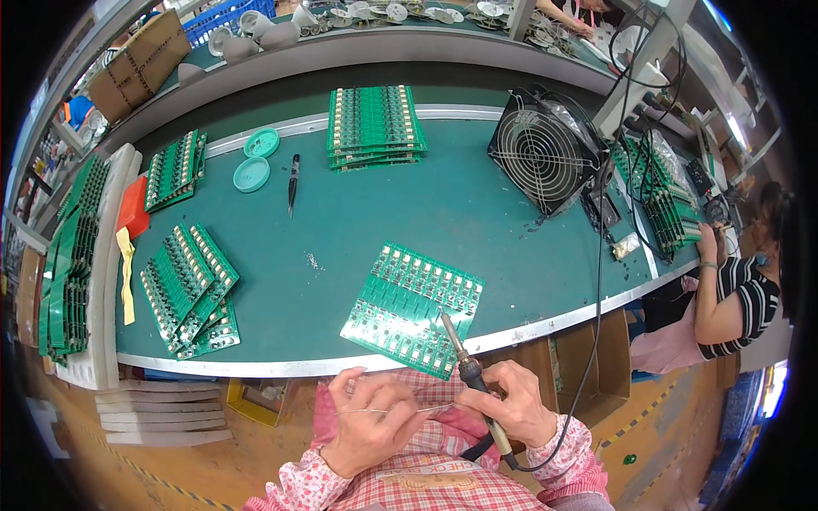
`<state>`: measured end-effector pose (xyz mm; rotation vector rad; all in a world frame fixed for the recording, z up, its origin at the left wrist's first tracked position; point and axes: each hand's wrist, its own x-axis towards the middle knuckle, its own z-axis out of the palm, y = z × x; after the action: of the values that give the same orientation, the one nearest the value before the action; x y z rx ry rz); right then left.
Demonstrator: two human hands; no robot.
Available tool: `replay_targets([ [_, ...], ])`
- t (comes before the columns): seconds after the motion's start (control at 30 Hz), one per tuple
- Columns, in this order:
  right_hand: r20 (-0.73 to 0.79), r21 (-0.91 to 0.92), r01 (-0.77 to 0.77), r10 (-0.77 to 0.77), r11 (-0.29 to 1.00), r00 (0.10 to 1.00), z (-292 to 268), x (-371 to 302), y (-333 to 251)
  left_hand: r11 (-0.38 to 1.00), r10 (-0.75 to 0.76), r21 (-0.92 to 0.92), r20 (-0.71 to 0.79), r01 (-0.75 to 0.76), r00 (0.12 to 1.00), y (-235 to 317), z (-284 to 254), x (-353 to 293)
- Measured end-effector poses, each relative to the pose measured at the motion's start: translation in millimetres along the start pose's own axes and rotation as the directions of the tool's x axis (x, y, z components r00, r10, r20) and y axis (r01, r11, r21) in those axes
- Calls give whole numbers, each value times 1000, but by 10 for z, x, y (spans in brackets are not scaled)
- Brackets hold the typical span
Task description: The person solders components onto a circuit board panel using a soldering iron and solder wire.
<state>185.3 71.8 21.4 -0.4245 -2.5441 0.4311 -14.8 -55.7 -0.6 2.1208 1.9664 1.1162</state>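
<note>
Where your iron (469,371) points: eleven o'clock, over the board (396,311).
Right hand (515,404): clamped round the iron.
Left hand (373,417): pinched on wire (434,408) lying nine-to-three.

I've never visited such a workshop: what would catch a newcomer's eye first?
The black, round-grilled fan stands on the right of the green bench. Front and centre, a slim, black-handled soldering iron in the right hand points toward a green rectangular circuit board.
</note>
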Motion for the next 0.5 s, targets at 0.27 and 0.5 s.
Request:
replay_targets([
  [0.27, -316, 201, -120, 181, 972, 932, -9, 57, -64, 982, -139, -145, -144, 118, 980, -188, 13, 50],
  [0.5, -376, 394, -16, 178, 919, 909, 132, 131, -153, 982, -145, -149, -172, 120, 975, -218, 40, 76],
])
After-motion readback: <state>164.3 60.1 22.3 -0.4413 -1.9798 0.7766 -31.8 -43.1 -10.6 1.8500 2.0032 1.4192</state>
